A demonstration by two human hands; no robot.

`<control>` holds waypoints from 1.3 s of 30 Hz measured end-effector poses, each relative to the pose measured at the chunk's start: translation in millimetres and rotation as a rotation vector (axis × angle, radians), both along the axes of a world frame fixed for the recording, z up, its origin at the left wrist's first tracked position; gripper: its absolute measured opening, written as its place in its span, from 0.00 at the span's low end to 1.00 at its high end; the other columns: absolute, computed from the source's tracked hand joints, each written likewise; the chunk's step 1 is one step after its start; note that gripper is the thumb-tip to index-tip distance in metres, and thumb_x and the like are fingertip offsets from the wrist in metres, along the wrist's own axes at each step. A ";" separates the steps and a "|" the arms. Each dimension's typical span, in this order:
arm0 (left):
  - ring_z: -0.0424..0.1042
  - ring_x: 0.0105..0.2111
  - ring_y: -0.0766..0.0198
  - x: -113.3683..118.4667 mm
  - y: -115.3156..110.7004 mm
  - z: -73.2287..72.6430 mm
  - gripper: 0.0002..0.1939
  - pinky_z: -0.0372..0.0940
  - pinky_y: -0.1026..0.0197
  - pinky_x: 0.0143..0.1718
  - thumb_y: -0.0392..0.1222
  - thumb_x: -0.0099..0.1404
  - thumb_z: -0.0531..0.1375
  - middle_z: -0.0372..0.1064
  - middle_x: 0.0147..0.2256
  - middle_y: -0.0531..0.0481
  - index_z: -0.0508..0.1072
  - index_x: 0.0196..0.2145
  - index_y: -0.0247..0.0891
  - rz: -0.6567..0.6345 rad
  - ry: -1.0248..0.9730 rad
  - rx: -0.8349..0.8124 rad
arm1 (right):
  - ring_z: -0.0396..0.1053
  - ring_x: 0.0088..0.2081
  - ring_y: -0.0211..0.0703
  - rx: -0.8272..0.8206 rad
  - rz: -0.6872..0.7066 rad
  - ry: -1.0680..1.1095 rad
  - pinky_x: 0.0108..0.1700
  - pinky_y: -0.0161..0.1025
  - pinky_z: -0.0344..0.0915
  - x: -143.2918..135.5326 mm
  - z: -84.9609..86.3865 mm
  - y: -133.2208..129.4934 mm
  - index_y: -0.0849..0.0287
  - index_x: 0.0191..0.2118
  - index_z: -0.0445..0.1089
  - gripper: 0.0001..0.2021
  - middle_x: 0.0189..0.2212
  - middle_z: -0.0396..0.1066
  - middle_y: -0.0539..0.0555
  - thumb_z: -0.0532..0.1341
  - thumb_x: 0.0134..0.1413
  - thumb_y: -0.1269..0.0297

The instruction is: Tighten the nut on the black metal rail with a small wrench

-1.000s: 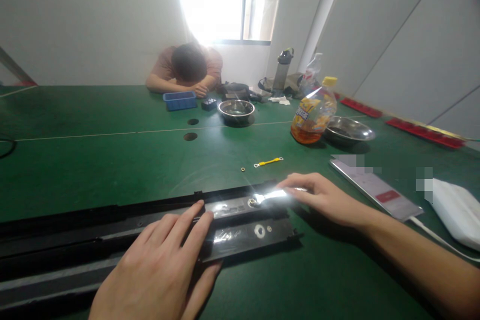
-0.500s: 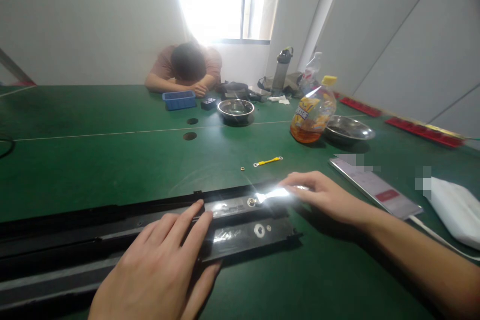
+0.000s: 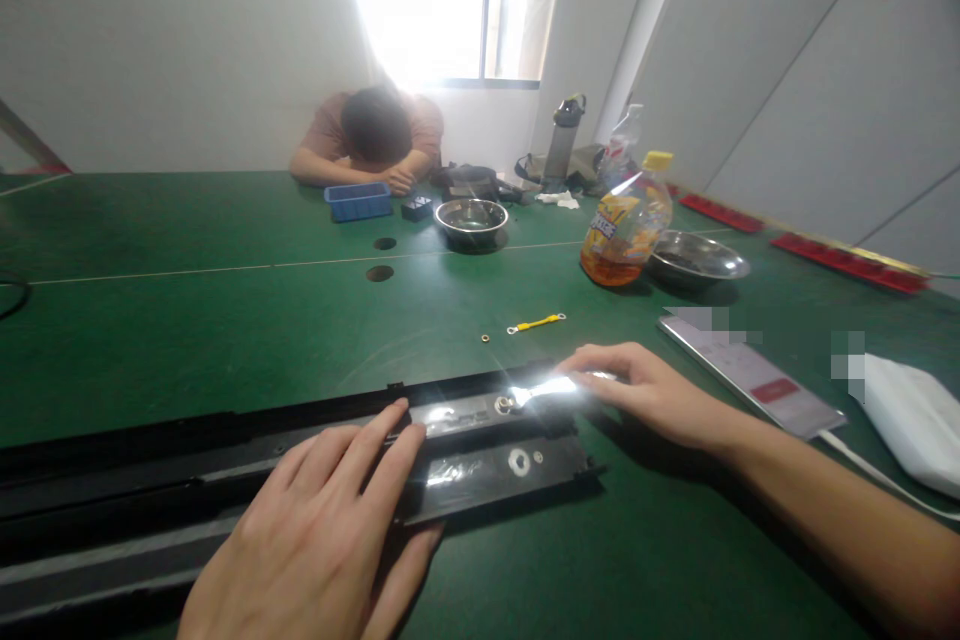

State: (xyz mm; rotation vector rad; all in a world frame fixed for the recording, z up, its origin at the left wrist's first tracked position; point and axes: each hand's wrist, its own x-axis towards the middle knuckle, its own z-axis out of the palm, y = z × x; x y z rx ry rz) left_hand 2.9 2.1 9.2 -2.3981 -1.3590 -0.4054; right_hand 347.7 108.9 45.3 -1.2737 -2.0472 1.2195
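A long black metal channel [image 3: 480, 480] lies across the near side of the green table, reaching past the left edge of view. My left hand [image 3: 315, 510] holds it down, fingers over the top and thumb along the near side. In my right hand [image 3: 630, 380], between thumb and fingers, is a shiny wrench [image 3: 547, 387]. Its head meets a small nut [image 3: 504, 404] at the channel's right end; glare blurs the contact. Closer to me on the channel are a pale bare ring and a small hole. Beyond it lie a yellow wire with ring terminals [image 3: 536, 324] and a small brass-coloured nut or washer [image 3: 485, 338].
Past the channel stand a steel bowl [image 3: 472, 220], a juice bottle [image 3: 626, 230] and a second bowl [image 3: 701, 262]. A phone [image 3: 750, 375] with a white cable lies at the right, beside a white object [image 3: 911, 420]. Across the table a person rests head on arms near a blue bin [image 3: 358, 203].
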 end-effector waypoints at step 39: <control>0.56 0.73 0.50 2.8 -9.0 14.2 0.26 0.67 0.42 0.68 0.42 0.77 0.51 0.55 0.74 0.53 0.57 0.69 0.58 0.084 -0.997 -0.280 | 0.77 0.49 0.58 0.007 0.010 0.002 0.55 0.49 0.68 4.0 -3.4 2.4 0.54 0.46 0.85 0.23 0.46 0.83 0.58 0.64 0.64 0.40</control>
